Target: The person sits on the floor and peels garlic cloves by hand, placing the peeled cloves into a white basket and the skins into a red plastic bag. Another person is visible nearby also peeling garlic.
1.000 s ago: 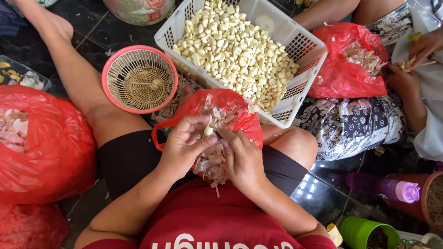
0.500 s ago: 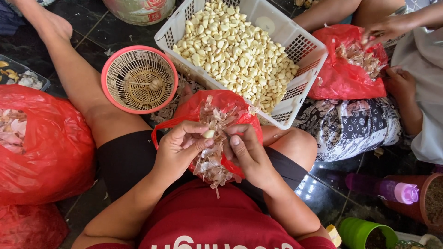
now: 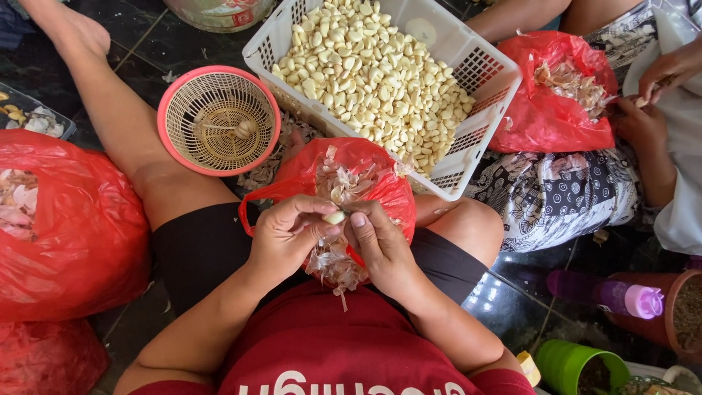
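The left hand (image 3: 285, 238) and the right hand (image 3: 380, 245) meet over the lap; fingers of both are curled in, and a single pale garlic clove (image 3: 335, 217) is pinched between the left thumb and forefinger with the right thumb tip pressed against it; neither hand lies flat or slack. Directly beneath them sits a red plastic bag (image 3: 365, 172), mouth open, holding papery garlic skins (image 3: 344, 183); some skins hang below the hands against the red shirt (image 3: 329, 351).

Just beyond the bag stands a white slotted basket (image 3: 482, 73), tilted against the knee and filled with peeled cloves (image 3: 373, 73); to its left, touching the floor beside the person's outstretched leg, is a round pink-rimmed woven basket (image 3: 219, 117) with one bulb in it. A large red bag (image 3: 80, 234) of skins rests at the person's left; another red bag lies below it at the frame corner.

A second person sits at the right, in a black-and-white patterned cloth (image 3: 556, 194), with a further red bag (image 3: 548, 110) of skins on the lap; that person's hands (image 3: 658, 80) are busy at the frame edge, and what they hold I cannot tell.

The floor (image 3: 146, 51) is dark glossy tile with pale grout lines, scattered with husk fragments; a purple-capped bottle (image 3: 621, 296), a green cup (image 3: 570, 362) and a brown pot (image 3: 680, 314) stand at the lower right.
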